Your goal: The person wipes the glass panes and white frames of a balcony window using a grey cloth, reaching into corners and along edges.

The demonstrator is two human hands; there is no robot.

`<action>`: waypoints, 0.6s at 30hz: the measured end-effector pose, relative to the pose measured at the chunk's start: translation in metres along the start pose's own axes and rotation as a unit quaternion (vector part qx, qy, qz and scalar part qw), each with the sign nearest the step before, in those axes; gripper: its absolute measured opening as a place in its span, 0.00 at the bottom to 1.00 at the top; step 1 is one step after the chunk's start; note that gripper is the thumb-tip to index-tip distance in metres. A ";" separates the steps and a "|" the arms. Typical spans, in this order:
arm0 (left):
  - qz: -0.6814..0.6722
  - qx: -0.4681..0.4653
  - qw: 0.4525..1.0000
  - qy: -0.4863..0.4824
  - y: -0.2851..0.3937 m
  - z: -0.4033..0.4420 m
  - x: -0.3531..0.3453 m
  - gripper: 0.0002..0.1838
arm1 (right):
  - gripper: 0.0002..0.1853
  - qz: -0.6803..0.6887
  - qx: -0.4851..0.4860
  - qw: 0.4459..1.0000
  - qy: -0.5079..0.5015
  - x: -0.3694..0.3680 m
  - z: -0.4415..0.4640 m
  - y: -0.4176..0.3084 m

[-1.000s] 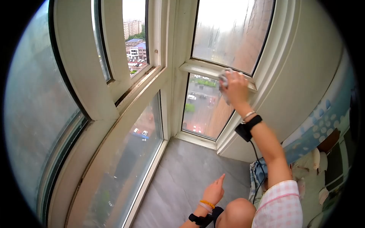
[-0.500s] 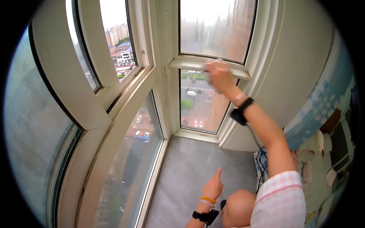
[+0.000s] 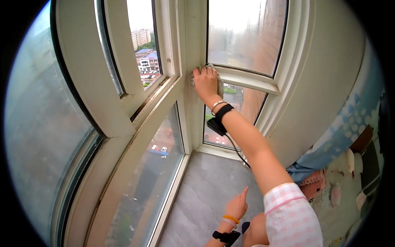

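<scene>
A crumpled greyish cloth (image 3: 220,84) is bunched under my right hand (image 3: 205,83), whose fingers are curled over it. That hand presses the cloth against the left end of the white window crossbar (image 3: 249,81), where it meets the corner post. My palm hides part of the cloth. Low in the view, my left hand (image 3: 237,206) hangs above the grey floor near my knee. Its index finger is stretched out, the other fingers are partly curled, and nothing shows in it.
A fogged, streaked upper pane (image 3: 247,37) sits above the crossbar. To the left runs a sliding window frame with a dirty track (image 3: 152,96). A blue dotted curtain (image 3: 349,119) hangs at the right. A black cable (image 3: 238,152) trails from my right wrist.
My right hand has slid left along the crossbar with the cloth, reaching the corner post. The camera view has shifted slightly left. My left hand keeps nearly the same pose.
</scene>
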State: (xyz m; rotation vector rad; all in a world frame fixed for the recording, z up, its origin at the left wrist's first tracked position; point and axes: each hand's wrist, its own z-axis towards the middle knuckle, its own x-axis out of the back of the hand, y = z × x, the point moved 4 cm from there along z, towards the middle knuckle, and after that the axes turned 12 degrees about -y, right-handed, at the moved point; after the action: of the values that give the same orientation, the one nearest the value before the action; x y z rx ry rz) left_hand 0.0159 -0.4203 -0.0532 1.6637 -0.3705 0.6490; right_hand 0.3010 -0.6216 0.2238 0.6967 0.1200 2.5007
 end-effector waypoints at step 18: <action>0.043 0.003 0.999 -0.002 0.018 -0.005 0.006 0.35 | 0.20 -0.015 0.083 0.996 -0.038 0.115 -0.002 0.134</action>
State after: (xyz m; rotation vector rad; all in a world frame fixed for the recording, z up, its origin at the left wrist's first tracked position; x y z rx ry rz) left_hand 0.0093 -0.4178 -0.0348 1.6618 -0.4455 0.7125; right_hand 0.1536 -0.6764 0.3041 0.8488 0.3111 2.4519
